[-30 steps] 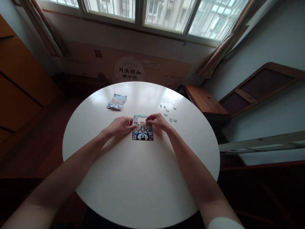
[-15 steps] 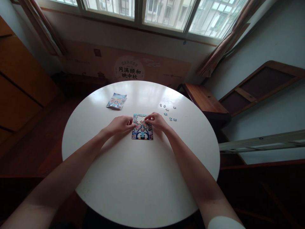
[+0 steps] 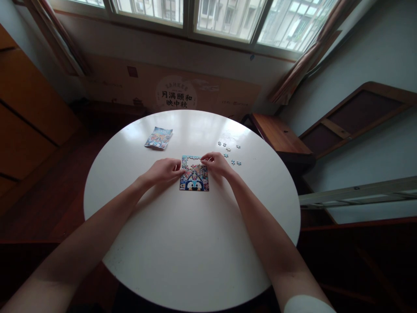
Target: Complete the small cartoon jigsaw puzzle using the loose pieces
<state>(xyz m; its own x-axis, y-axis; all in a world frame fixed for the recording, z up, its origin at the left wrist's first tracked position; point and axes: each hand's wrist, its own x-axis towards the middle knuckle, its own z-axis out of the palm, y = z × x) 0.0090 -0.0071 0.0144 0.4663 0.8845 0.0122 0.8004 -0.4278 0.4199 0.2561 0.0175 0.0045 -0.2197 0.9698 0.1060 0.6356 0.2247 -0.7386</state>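
Note:
A mostly assembled jigsaw puzzle (image 3: 194, 186) lies flat on the white round table, showing a blue cartoon face along its near edge. There is a pale gap in its upper part. My left hand (image 3: 167, 169) rests at the puzzle's left side, fingers curled and the thumb on its edge. At the upper right of the puzzle, my right hand (image 3: 215, 163) has thumb and forefinger pinched together over the border by the gap. Whatever is between those fingertips is too small to make out. Several loose puzzle pieces (image 3: 228, 149) lie to the right, beyond my right hand.
A printed packet (image 3: 158, 138) with a matching picture lies at the table's back left. The round white table (image 3: 195, 248) fills the middle of the view. Behind its right edge stands a brown wooden stand (image 3: 280, 134), and a window (image 3: 224, 19) is at the back.
My right hand has shifted slightly up and right, away from the gap's lower edge, uncovering more of the puzzle's interior. My left hand stays at the left edge.

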